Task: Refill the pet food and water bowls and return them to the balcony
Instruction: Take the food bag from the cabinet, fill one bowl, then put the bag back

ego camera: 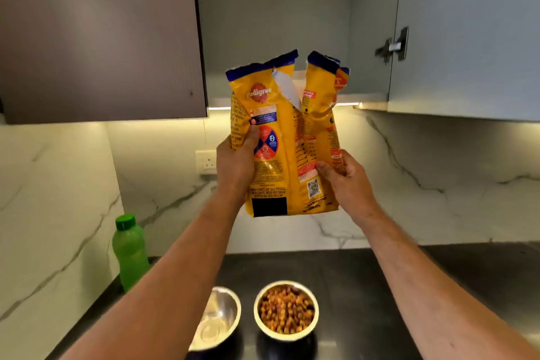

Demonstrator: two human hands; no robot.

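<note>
Bag [285, 137]: yellow pet-food pack, blue top edge torn open, creased, held upright. Left hand [236, 164] and right hand [346, 181] each grip one side edge.

**One head-worn wide-angle view, facing a kitchen wall**

The scene is seen from a single camera worn on the head, faced forward at the open pale-grey wall cabinet [274, 23] across the upper centre of the frame. The dark stone countertop [365, 278] is taken in along the lower edge, close below. Both forearms are seen reaching up from the bottom corners. Straight edges are bent near the borders.
</note>
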